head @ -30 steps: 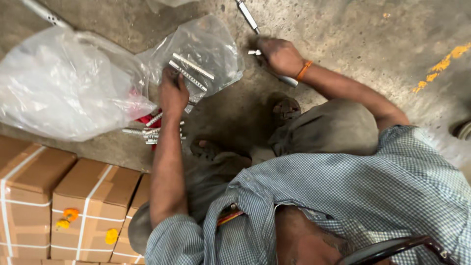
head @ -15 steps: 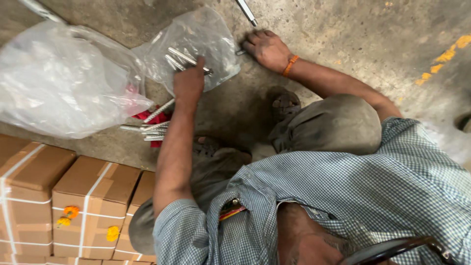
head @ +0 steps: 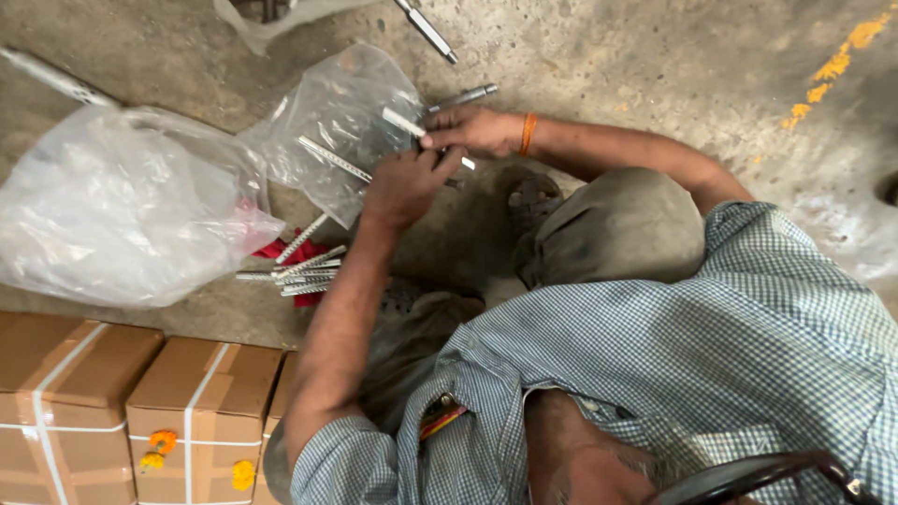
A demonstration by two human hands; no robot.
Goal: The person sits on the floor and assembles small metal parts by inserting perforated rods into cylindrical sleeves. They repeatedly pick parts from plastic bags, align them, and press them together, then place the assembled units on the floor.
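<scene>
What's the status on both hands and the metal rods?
Left hand and right hand together, gripping one short silver metal rod. Small clear plastic bag of rods alongside. Loose rod bundle on concrete floor.

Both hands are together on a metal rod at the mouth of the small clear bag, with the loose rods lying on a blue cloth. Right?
Not quite: the cloth under the loose rods is red, not blue, as the head view shows. Both hands, left hand and right hand, do meet on a metal rod at the small clear bag.

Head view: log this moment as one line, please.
left hand on rod | right hand on same rod | clear bag beside hands | loose rods on floor | boxes lower left
</scene>
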